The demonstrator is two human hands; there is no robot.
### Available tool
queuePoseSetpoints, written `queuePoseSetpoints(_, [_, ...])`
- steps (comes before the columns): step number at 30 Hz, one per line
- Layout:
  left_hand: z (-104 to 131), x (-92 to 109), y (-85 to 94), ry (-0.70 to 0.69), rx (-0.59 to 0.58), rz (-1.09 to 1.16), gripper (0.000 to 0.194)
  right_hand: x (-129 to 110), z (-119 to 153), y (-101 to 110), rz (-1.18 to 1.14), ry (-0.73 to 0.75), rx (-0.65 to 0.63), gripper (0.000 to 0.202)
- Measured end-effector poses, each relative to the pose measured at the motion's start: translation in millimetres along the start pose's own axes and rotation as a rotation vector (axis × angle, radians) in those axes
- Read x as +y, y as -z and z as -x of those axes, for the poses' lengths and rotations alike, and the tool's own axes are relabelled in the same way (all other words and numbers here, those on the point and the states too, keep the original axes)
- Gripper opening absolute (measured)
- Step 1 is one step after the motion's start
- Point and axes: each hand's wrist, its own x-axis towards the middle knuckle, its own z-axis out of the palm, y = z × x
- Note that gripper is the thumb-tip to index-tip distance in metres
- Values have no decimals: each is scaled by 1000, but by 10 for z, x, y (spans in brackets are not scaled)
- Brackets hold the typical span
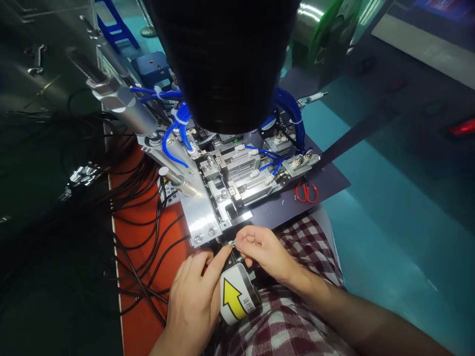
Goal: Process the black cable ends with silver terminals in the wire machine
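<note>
Both hands meet at the near edge of a metal machine (237, 173) with blue air tubes. My right hand (260, 249) is closed, thumb and index finger pinching a tiny light-coloured piece (233, 243) that is too small to name. From the left, my left hand (198, 284) reaches in with its index fingertip touching the same spot; its other fingers are curled and partly hidden. Just below the fingertips is a white cylinder (237, 294) bearing a yellow arrow label, close beside my left hand.
Red-handled scissors (307, 193) lie on the dark plate (330, 183) at right. Black cables (148, 217) cross the orange surface (129, 326) at left. A large black cylinder (226, 59) blocks the top centre. A metal cylinder (129, 111) stands at upper left.
</note>
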Motion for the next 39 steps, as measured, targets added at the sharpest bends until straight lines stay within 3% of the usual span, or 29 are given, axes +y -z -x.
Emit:
queuePoseSetpoints(7, [88,-29,-48,63,-34,57,41,94,18,-19,164,217,65,8])
queuePoseSetpoints(16, [144,-52,-143,53,14,71,43,37,-11,-37,43,40,37,18])
queuePoseSetpoints(25, [167,-6,-171,56,20,-21,45,161,-7,-70,135,160,107,20])
queuePoseSetpoints(31, [76,44,-90,1,0,-127,48,86,-12,-41,44,13,2,29])
queuePoseSetpoints(39, [-28,88,-11,-12,25,-125,40,62,-48,-133,93,67,119,33])
